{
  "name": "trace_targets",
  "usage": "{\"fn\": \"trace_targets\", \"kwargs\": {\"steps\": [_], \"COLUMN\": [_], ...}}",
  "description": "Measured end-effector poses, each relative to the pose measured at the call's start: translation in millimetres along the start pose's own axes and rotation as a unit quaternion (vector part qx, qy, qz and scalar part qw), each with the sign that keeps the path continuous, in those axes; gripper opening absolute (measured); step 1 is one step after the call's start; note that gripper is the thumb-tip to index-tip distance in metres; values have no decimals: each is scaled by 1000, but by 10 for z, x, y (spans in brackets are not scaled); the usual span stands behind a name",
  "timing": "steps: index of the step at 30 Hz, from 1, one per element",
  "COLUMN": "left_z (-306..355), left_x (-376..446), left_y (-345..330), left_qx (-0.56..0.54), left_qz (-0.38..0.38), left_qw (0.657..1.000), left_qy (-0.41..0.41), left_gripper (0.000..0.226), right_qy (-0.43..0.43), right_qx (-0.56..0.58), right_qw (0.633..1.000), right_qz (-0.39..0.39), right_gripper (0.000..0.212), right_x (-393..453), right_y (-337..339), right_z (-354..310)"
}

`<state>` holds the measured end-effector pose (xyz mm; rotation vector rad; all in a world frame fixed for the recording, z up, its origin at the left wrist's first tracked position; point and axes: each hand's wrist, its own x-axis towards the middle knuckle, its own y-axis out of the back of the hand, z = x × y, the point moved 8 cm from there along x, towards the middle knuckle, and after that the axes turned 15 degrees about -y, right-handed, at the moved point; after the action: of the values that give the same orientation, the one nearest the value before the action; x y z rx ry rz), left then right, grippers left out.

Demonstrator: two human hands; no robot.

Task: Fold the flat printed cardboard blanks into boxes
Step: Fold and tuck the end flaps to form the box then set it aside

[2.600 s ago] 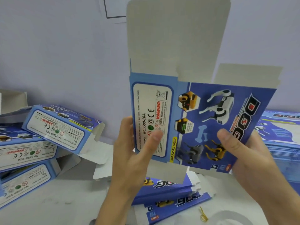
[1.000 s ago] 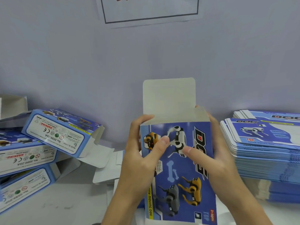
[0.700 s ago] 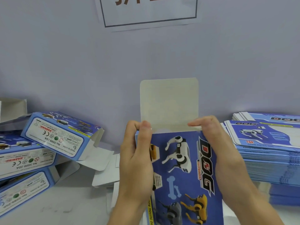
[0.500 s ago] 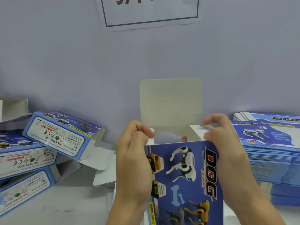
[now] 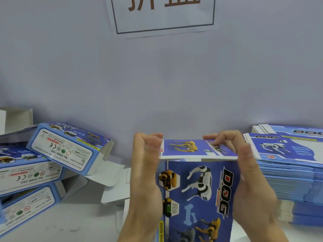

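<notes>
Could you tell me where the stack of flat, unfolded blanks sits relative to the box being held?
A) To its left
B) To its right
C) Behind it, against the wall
B: the stack of flat blanks sits right of the held box; the folded boxes lie left.

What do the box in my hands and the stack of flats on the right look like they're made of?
The box looks like thin printed cardboard with a smooth, faintly glossy blue face; its top flap shows a pale cut edge. The stack of flats seems the same board: thin layered sheet edges, same print. The unprinted side looks matte grey-white on the folded boxes at left.
</notes>
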<state>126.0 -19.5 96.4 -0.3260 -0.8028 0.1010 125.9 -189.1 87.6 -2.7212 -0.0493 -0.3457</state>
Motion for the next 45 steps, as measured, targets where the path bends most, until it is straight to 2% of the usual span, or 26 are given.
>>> {"fn": "trace_targets", "kwargs": {"steps": [2,4,9,11,15,18,22,23,30,37,39,42,45], "left_z": [2,7,88,93,90,109,153,168,210,113,117,148,187], "left_x": [0,-3,57,79,93,106,99,93,68,99,113,121,110], "left_y": [-15,-19,15,65,93,70,19,10,-26,43,49,70,66], "left_qx": [38,63,124,156,183,154,81,74,100,54,38,36,48], "left_qz": [-39,-73,-134,-139,-130,-90,-38,-32,-51,-72,-74,-56,-46], "left_qw": [998,995,982,976,971,982,995,995,990,995,996,997,996], "left_qy": [-12,-25,-56,-68,-79,-66,-52,-53,-90,-38,-26,-35,-63], "left_gripper": [39,33,46,43,25,26,29,28,24,27,29,26,25], "right_qy": [1,21,84,98,80,65,60,62,85,84,81,65,48], "right_qx": [-39,-49,-112,-161,-158,-138,-163,-163,-107,-89,-90,-97,-87], "right_qw": [999,998,990,982,984,988,984,984,990,991,992,992,994], "right_qz": [10,-17,-13,1,6,6,24,27,37,45,46,37,37], "right_gripper": [15,8,30,34,32,25,58,59,27,21,28,52,62], "right_x": [19,1,-53,-58,-64,-54,-53,-57,-70,-67,-81,-94,-93], "right_y": [35,26,76,59,21,-13,-87,-95,-40,34,5,-68,-77], "right_z": [5,3,-113,-158,-113,-102,-178,-196,-211,-165,-186,-205,-204]}}
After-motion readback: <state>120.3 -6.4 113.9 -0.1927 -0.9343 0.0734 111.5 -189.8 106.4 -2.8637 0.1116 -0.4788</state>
